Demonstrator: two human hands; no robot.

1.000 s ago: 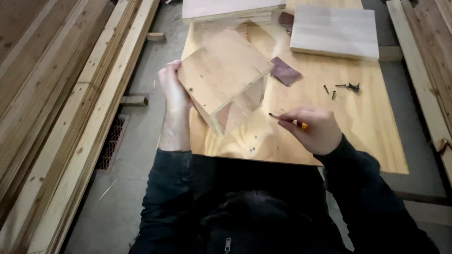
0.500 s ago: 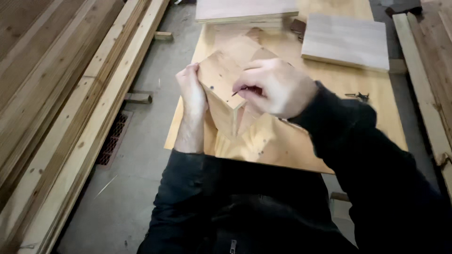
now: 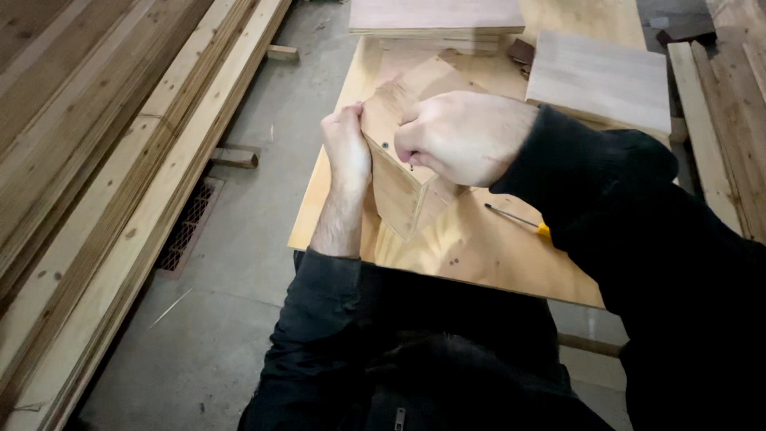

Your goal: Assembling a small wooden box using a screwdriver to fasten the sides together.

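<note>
Right hand (image 3: pixel 467 136): fingers curled shut into a loose fist over the top face of the small wooden box (image 3: pixel 403 152). Between thumb and fingertip a small dark point shows, probably a screw (image 3: pixel 410 166), tip touching the box face; too small to be sure of its kind.

Left hand (image 3: pixel 345 148): at 9 o'clock of the box, fingers closed around the box's left edge, thumb side up, bracing it. Forearm bare, black sleeve (image 3: pixel 319 319) pushed up.

Box: plain pale wood, tilted, one corner pointing toward me at 6 o'clock. It rests on the plywood sheet (image 3: pixel 471 247) that serves as bench top. One dark screw head (image 3: pixel 384 147) sits in the top face near the left edge.

Outward from the box:
- 4 o'clock, near: screwdriver (image 3: pixel 519 219) lying flat on the plywood, thin metal shaft, yellow handle partly hidden by my right sleeve.
- 1 o'clock: square pale wooden panel (image 3: pixel 600 80) lying flat.
- 12 o'clock: another flat board (image 3: pixel 435 16), reddish tint, at the far end of the plywood.
- Between those two boards: a small dark brown piece (image 3: pixel 523 52), kind not clear.
- 9 o'clock, well apart: long planks (image 3: pixel 104 160) stacked along the concrete floor (image 3: pixel 239 239), with a metal floor grate (image 3: pixel 185 227) just beside them.
</note>
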